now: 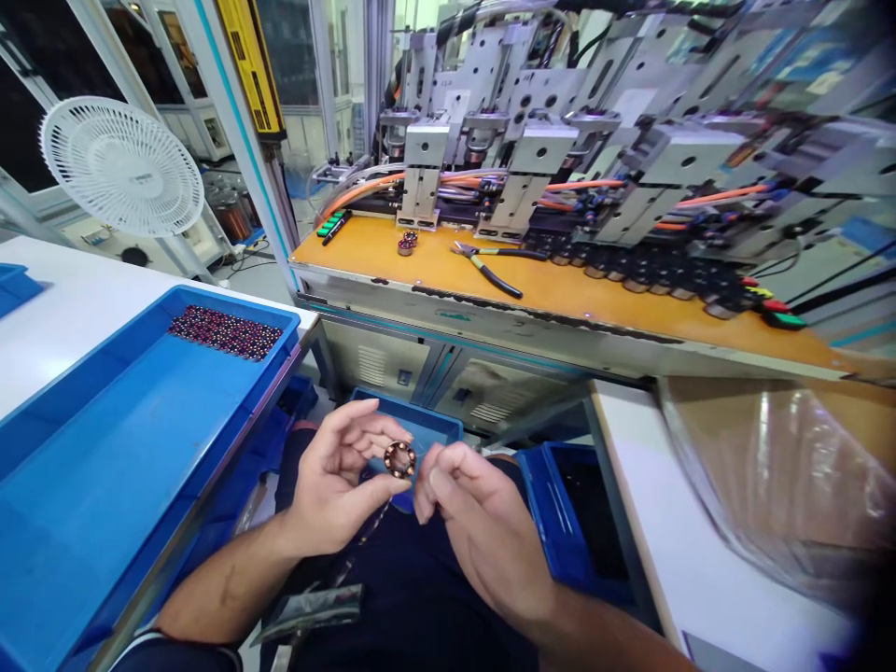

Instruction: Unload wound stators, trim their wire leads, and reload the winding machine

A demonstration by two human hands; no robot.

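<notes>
My left hand (344,471) is closed around a small motor stator (399,459), a ring with copper windings around an open middle. Thumb and fingers grip its edge, and the ring's face is turned up toward me. Just right of it, my right hand (470,504) has its thumb and forefinger pinched together. Whatever may be between those fingertips is too small or hidden to make out. Both hands hang above my lap, in front of a blue bin (427,422) on the floor side of the bench.
A long blue tray (105,448) at the left holds rows of small stators (225,332). On the orange bench (364,252) lie cutting pliers (494,266), two stators (407,244) and a row of dark cylindrical parts (637,275) beneath machine fixtures. A plastic-wrapped box (784,467) stands right.
</notes>
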